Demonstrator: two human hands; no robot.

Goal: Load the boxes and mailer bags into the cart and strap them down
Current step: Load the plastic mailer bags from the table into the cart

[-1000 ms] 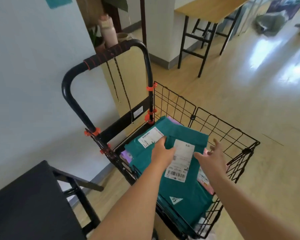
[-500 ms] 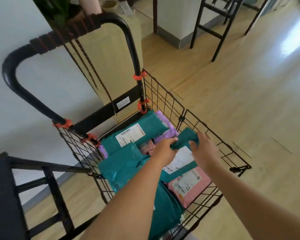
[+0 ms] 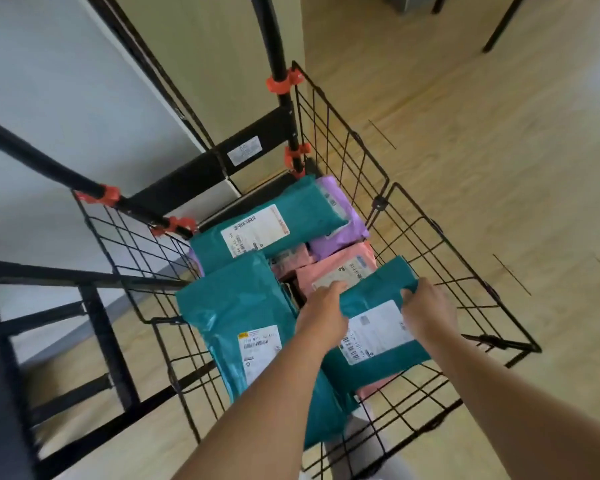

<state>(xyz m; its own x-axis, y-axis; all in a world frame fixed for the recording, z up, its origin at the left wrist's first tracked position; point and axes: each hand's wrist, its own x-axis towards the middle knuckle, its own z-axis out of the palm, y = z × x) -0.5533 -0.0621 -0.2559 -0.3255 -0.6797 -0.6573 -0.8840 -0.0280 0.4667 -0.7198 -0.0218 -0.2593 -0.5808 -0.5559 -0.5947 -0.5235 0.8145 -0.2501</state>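
Both hands hold one teal mailer bag (image 3: 373, 284) at the near right of the black wire cart (image 3: 380, 204). The left hand (image 3: 323, 317) curls over the bag's left edge, and the right hand (image 3: 426, 310) grips its far right corner. The bag lies label up, tilted over a pink mailer bag (image 3: 342, 266). A second teal bag (image 3: 234, 303) lies to its left, a third (image 3: 291, 209) at the far end over a purple bag (image 3: 347, 233). The cart stands on a wooden floor (image 3: 499, 150).
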